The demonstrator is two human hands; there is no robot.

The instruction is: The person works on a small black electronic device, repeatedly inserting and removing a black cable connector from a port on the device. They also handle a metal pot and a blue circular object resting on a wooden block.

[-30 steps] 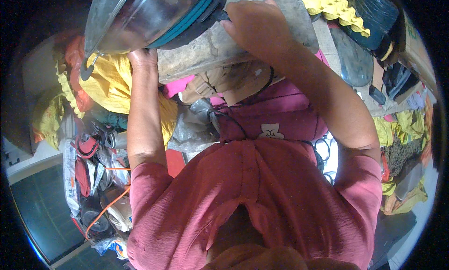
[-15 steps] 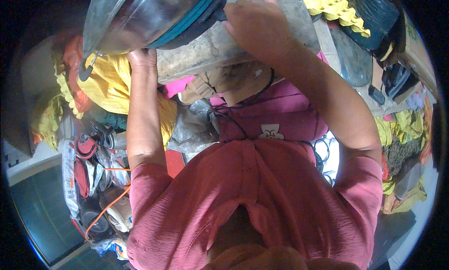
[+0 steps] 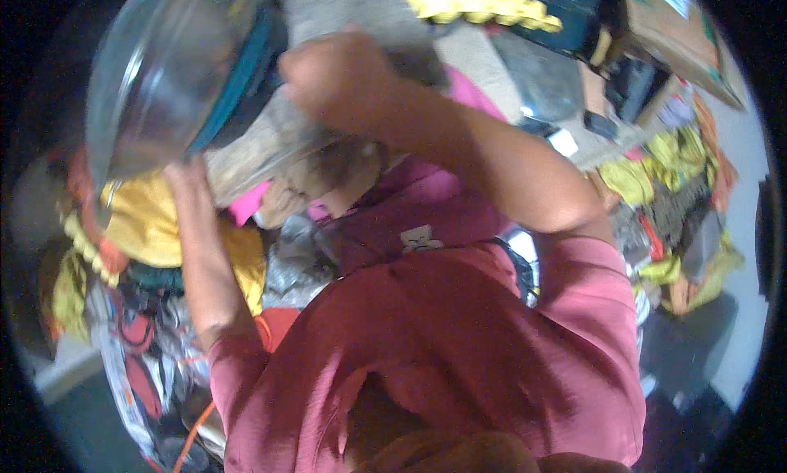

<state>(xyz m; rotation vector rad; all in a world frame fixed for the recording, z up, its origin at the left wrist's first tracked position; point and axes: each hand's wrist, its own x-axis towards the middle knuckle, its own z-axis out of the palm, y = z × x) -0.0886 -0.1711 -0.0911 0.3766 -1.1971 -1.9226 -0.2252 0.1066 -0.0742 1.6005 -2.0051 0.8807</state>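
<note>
A large clear, dome-like shell point(image 3: 164, 71) with a teal band point(image 3: 238, 71) and a dark edge fills the upper left. My left hand point(image 3: 188, 178) reaches up against its lower edge, the fingers hidden behind it. Just right of the dark edge, my right hand point(image 3: 334, 78) is curled closed and smeared by motion; what it grips, if anything, does not show. Both hands are over a worn grey slab point(image 3: 262, 141). A yellow cloth point(image 3: 147, 219) hangs beside my left wrist.
Yellow egg-tray-like material point(image 3: 484, 4) and a cardboard box point(image 3: 680, 43) are at the far right. Heaps of cloth point(image 3: 672, 170) lie to the right. Bags and an orange cord point(image 3: 195, 436) clutter the left. Below the slab are a tan bundle point(image 3: 328, 178) and magenta cloth point(image 3: 410, 211).
The whole view has shifted, with the scene now lower and further left. The clear shell appears more upright and narrower. My right hand stays near its dark edge.
</note>
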